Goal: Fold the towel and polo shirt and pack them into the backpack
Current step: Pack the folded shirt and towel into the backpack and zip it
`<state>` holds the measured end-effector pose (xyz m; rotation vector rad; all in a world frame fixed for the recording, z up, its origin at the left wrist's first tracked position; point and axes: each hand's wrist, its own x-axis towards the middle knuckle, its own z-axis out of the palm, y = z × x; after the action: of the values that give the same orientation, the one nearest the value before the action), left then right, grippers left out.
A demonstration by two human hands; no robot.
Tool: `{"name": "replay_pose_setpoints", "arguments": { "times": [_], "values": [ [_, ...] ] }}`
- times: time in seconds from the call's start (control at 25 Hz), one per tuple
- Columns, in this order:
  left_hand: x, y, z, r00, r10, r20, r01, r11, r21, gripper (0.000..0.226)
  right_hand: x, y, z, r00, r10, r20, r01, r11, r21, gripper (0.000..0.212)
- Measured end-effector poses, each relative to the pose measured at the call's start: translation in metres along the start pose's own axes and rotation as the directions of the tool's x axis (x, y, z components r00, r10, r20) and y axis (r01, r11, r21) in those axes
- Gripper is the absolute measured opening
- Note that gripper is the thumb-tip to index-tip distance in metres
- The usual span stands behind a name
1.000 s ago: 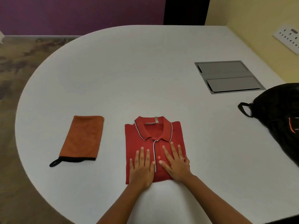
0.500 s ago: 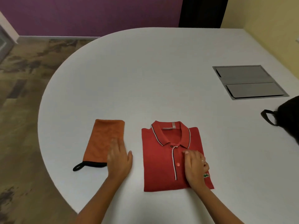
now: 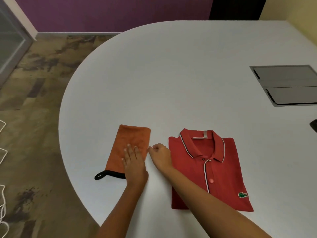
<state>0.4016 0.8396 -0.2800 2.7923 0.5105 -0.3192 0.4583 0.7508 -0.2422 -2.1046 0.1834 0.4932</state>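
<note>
The folded orange towel [image 3: 131,139] with a black hanging loop lies on the white table [image 3: 171,79] near its front left edge. My left hand [image 3: 134,164] rests flat on the towel's lower right part, fingers straight. My right hand [image 3: 161,156] reaches across the gap, its curled fingertips pinching the towel's right edge. The folded red polo shirt [image 3: 223,177] lies collar up just to the right, with my right forearm crossing its lower left corner. Only a sliver of the black backpack [image 3: 314,125] shows at the far right edge.
A grey metal cable hatch [image 3: 284,85] is set flush in the table at the right. The table's rounded edge curves close to the towel's left, with patterned floor beyond. White cords lie on the floor at the far left.
Both hands left the polo shirt and moved left. The left hand slid onto the towel, and the right hand crossed from the shirt to the towel's right edge. The view has swung left.
</note>
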Motion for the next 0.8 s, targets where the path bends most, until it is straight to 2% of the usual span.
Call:
{"name": "replay_pose_setpoints", "arguments": {
  "times": [0.12, 0.24, 0.32, 0.4, 0.48, 0.56, 0.64, 0.72, 0.76, 0.8],
  "values": [
    [-0.004, -0.015, 0.005, 0.993, 0.1, -0.069, -0.105, 0.992, -0.072, 0.086, 0.016, -0.013, 0.021, 0.968, 0.24, 0.074, -0.246, 0.965, 0.093, 0.032],
    [-0.02, -0.022, -0.005, 0.981, 0.144, -0.129, -0.179, 0.929, -0.324, 0.07, 0.016, -0.012, 0.03, 0.93, 0.319, 0.18, -0.36, 0.891, 0.278, 0.035],
    [-0.029, -0.024, -0.025, 0.981, 0.14, -0.132, -0.188, 0.846, -0.498, 0.058, 0.01, -0.011, 0.027, 0.944, 0.255, 0.209, -0.318, 0.874, 0.368, 0.032],
    [-0.032, -0.022, -0.046, 0.976, 0.119, -0.182, -0.206, 0.775, -0.598, 0.047, 0.001, -0.016, 0.015, 0.966, 0.145, 0.216, -0.226, 0.877, 0.425, 0.026],
    [-0.027, -0.016, -0.061, 0.982, 0.036, -0.183, -0.156, 0.695, -0.702, 0.051, -0.008, -0.023, -0.002, 0.971, 0.03, 0.237, -0.139, 0.879, 0.456, 0.028],
    [-0.019, -0.005, -0.069, 0.994, -0.087, -0.066, -0.004, 0.571, -0.821, 0.064, -0.016, -0.027, -0.026, 0.965, -0.053, 0.255, -0.068, 0.894, 0.443, 0.031],
    [-0.013, 0.01, -0.075, 0.983, -0.103, 0.152, 0.18, 0.378, -0.908, 0.077, -0.027, -0.03, -0.055, 0.962, -0.089, 0.257, -0.026, 0.91, 0.413, 0.028],
    [-0.013, 0.024, -0.076, 0.94, 0.071, 0.332, 0.321, 0.141, -0.937, 0.082, -0.041, -0.028, -0.09, 0.965, -0.113, 0.238, 0.006, 0.913, 0.407, 0.024],
    [-0.016, 0.03, -0.075, 0.912, 0.162, 0.376, 0.368, 0.078, -0.926, 0.082, -0.045, -0.023, -0.108, 0.969, -0.112, 0.222, 0.011, 0.912, 0.411, 0.022],
    [-0.022, 0.039, -0.075, 0.895, 0.223, 0.386, 0.379, 0.073, -0.922, 0.081, -0.05, -0.016, -0.125, 0.974, -0.1, 0.201, 0.007, 0.908, 0.419, 0.021]
  ]
}}
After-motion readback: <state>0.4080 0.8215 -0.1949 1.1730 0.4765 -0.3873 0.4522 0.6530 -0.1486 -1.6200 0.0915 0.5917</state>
